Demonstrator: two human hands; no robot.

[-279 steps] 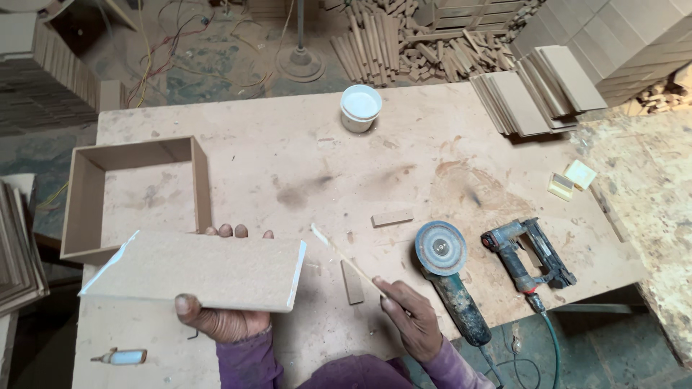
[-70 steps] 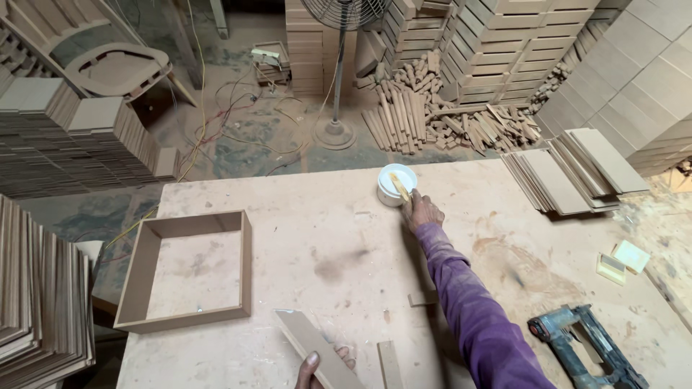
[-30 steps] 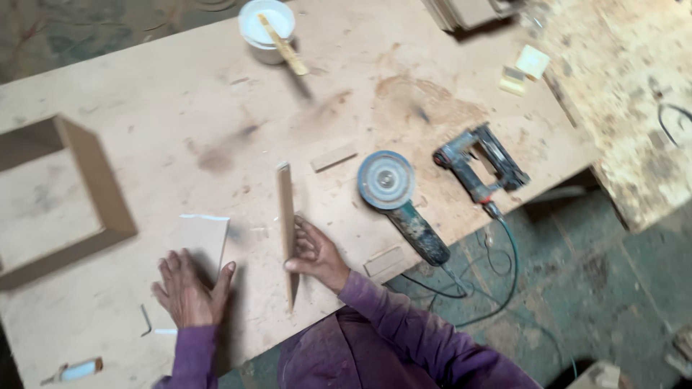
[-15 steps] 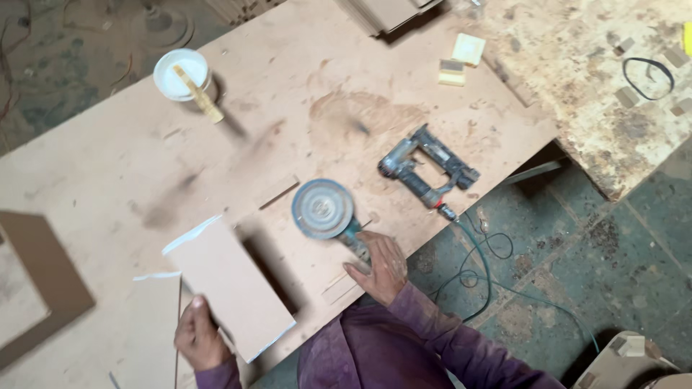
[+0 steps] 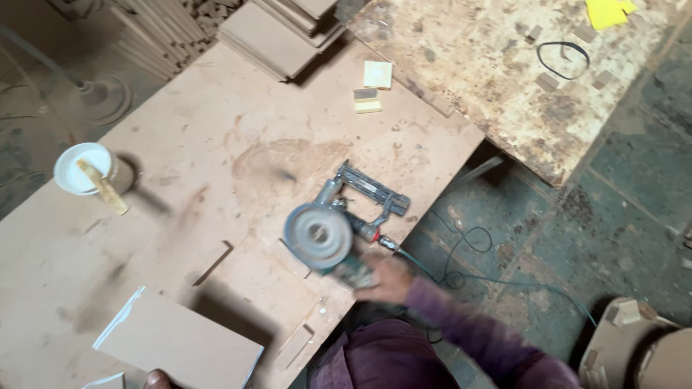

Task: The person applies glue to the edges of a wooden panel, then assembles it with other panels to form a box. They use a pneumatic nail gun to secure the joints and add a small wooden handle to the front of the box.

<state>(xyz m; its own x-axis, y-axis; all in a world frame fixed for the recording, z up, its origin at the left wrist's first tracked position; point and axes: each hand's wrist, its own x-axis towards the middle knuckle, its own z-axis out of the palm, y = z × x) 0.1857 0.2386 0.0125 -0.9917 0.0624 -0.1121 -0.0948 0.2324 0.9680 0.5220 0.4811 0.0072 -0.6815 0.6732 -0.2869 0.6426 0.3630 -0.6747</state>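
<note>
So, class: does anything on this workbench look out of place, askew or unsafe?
The angle grinder lies against the nail gun near the table edge, their cords trailing to the floor. The right hand grips the grinder's handle. A stick leans out of the white cup.

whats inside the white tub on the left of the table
A pale wooden stick stands in the round white plastic tub, leaning over its rim. The inside looks white; whether that is glue or bare plastic cannot be told, and the bottom is hidden.
</note>
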